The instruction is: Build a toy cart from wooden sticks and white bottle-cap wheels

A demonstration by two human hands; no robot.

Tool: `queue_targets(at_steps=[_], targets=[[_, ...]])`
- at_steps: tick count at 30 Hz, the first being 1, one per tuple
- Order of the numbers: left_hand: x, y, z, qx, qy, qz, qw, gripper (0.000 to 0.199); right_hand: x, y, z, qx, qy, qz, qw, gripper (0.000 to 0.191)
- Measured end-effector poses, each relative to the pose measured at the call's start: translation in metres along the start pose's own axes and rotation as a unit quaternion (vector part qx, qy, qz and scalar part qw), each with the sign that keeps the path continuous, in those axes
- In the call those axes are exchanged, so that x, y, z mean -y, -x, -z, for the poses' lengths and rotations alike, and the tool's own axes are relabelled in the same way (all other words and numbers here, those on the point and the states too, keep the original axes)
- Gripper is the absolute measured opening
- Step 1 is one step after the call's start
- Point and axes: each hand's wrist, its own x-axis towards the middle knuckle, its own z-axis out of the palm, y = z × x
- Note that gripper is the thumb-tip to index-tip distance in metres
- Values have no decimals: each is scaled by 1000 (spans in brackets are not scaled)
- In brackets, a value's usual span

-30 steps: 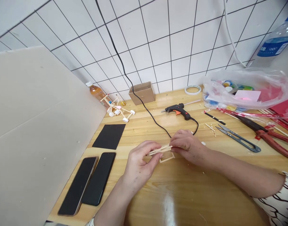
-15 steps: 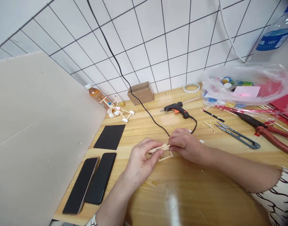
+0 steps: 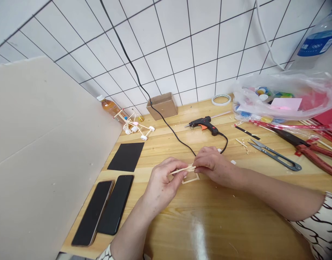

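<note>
Status: partly assembled.
Left hand [image 3: 163,180] and right hand [image 3: 217,165] pinched wooden sticks [image 3: 189,168] in near-closed grips; the frame [image 3: 190,180] below them appeared joined at its visible corners; stick joints unclear.

The sticks [image 3: 190,168] look matt wood, the tabletop [image 3: 222,224] glossy wood.

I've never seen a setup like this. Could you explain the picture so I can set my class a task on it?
There is no machine here, just a person's bare left hand and right hand. The view comes from a camera on the person's head, looking forward and down. Both hands pinch thin sticks; a small frame shows just below, perhaps resting on the table. Beyond are a glue gun and a box. Snips and pliers lie right; two phones lie left.
</note>
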Motion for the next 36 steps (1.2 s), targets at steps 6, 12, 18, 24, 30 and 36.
queue_targets(at_steps=[6,12,18,24,30,36], targets=[[1,-1,1,9,-8,-9,1000,9,0,0,-1,0,0,2,1000,13],[3,-1,1,11,-4,-13,1000,8,0,-1,-1,-3,4,4,1000,13],[1,-1,1,14,-5,-5,1000,9,1,-2,1,-3,7,10,1000,14],[-1,1,5,-10,-15,10,1000,7,5,-3,5,-10,24,25,999,14],[-2,3,6,-17,14,26,999,9,5,-4,11,-37,64,64,995,19],[-5,3,1,-32,103,93,990,9,5,-6,20,-66,147,119,980,21]])
